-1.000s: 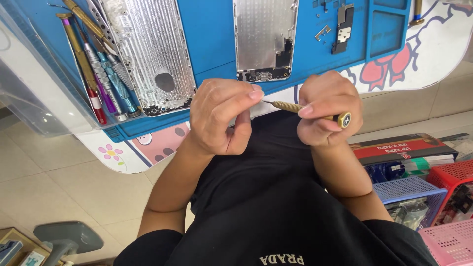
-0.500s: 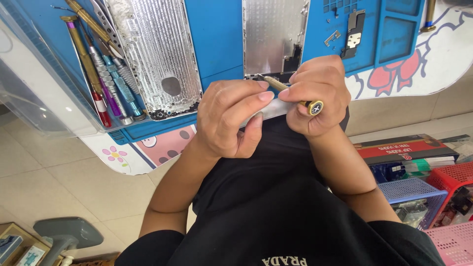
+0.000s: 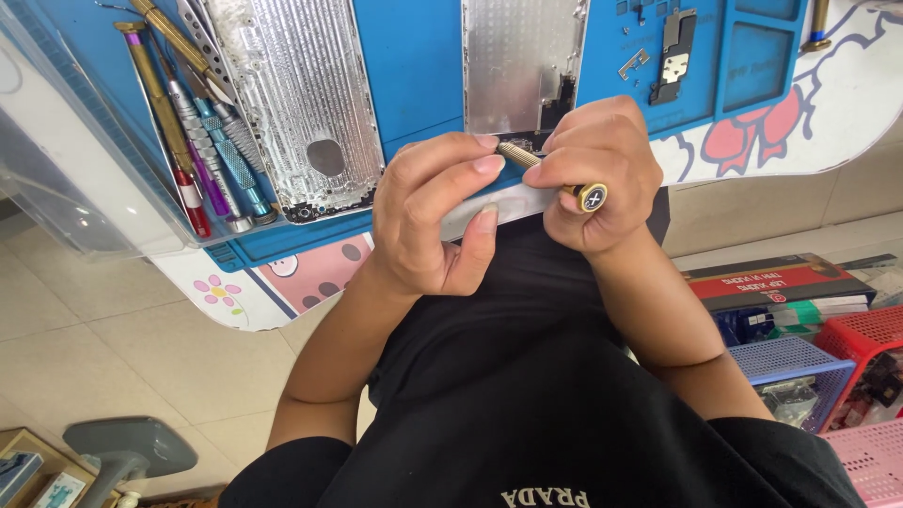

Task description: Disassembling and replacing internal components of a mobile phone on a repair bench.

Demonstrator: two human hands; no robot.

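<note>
My right hand [image 3: 597,174] grips a gold-handled precision screwdriver [image 3: 555,179], its tip pointing left toward my left hand's fingertips. My left hand [image 3: 433,216] pinches at that tip with thumb and forefinger; what it holds there is too small to see. Both hands hover at the near edge of a blue repair mat [image 3: 414,66], just below a silver phone back housing [image 3: 517,61].
A second silver phone housing [image 3: 301,94] lies on the mat's left, beside a row of several coloured screwdrivers [image 3: 202,141]. Small metal parts [image 3: 673,52] sit in the mat's right compartments. Coloured baskets [image 3: 818,367] and boxes stand on the floor at right; a grey stand [image 3: 122,452] at lower left.
Both hands have moved up and closer to the mat's edge and the phone housing. The screwdriver has tilted, its end cap now facing the camera.
</note>
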